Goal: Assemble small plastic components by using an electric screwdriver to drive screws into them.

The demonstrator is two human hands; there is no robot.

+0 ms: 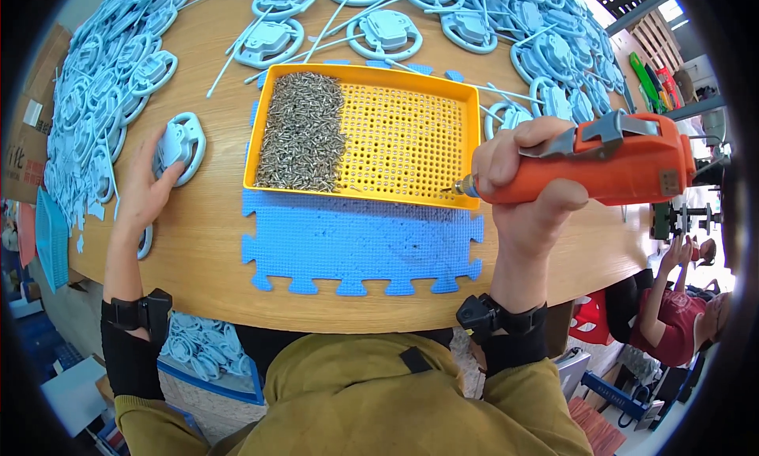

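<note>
My left hand (142, 179) is on the left of the table, its fingers and thumb around a light-blue round plastic part (190, 144) with a raised middle. In my right hand (526, 175) is an orange electric screwdriver (624, 160) with a metal clip, held sideways and pointing left. Its bit reaches over the right end of a yellow tray (261, 136), close to the perforated bottom. Small silver screws (300, 132) are heaped in the tray's left part. The rest of the tray bottom shows rows of holes.
Under the tray lies a blue foam mat (356, 243). Piles of light-blue plastic parts (107, 100) cover the table's left side; more parts (387, 31) lie along the back and right. A bin of such parts (205, 345) stands below the front edge. Another person (676, 322) sits at right.
</note>
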